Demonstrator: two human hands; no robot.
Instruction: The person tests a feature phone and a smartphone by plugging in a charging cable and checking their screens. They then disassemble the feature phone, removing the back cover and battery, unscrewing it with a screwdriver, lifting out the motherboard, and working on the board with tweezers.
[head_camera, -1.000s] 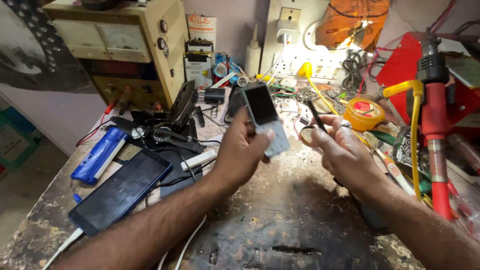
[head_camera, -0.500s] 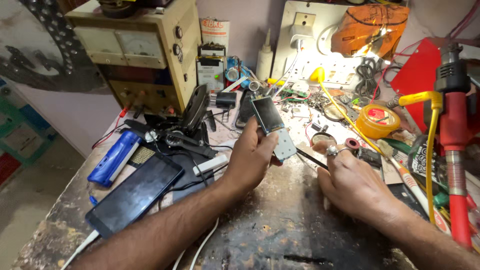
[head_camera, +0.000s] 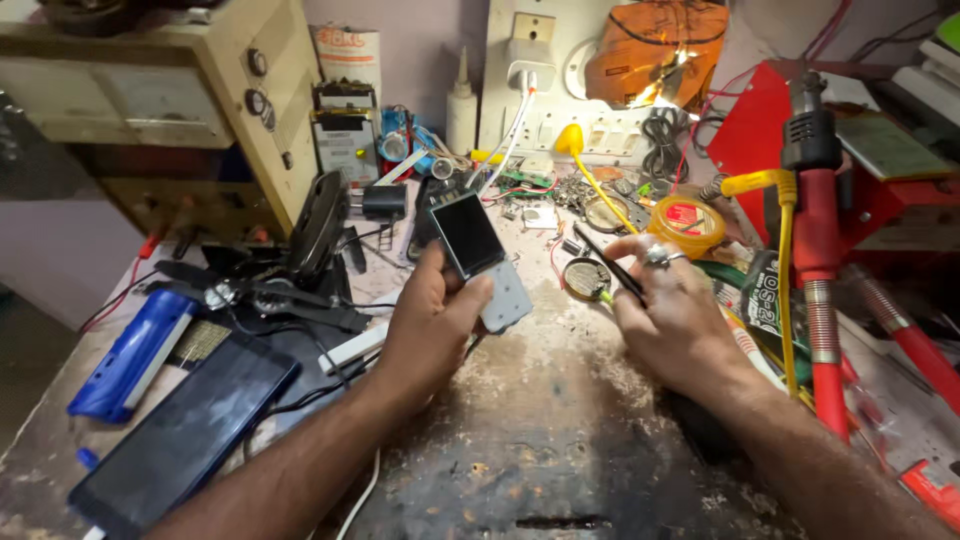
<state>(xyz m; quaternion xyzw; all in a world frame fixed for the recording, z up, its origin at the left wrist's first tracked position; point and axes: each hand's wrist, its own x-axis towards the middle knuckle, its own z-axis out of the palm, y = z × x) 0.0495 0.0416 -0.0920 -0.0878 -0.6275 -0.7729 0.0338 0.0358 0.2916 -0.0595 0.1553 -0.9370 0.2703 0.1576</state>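
Head view shows the small keypad phone (head_camera: 482, 258) gripped in the left hand (head_camera: 432, 325), raised off the bench (head_camera: 540, 440) — screen tilted up as before. Right hand (head_camera: 672, 310) has dropped lower beside it, pinching a thin dark tool (head_camera: 606, 262). Beyond it lies a yellow tape roll (head_camera: 686, 220); left of the left hand, a dark tablet (head_camera: 185, 435).

Left hand (head_camera: 432, 318) now holds small keypad phone (head_camera: 482, 260) lower over worn bench, dark screen tipped more toward camera than a second ago. Right hand (head_camera: 672, 312) sits farther right, gap between hands wider; thin dark tool (head_camera: 608, 262) in its fingers points toward round tin (head_camera: 587, 279), no longer raised beside phone.
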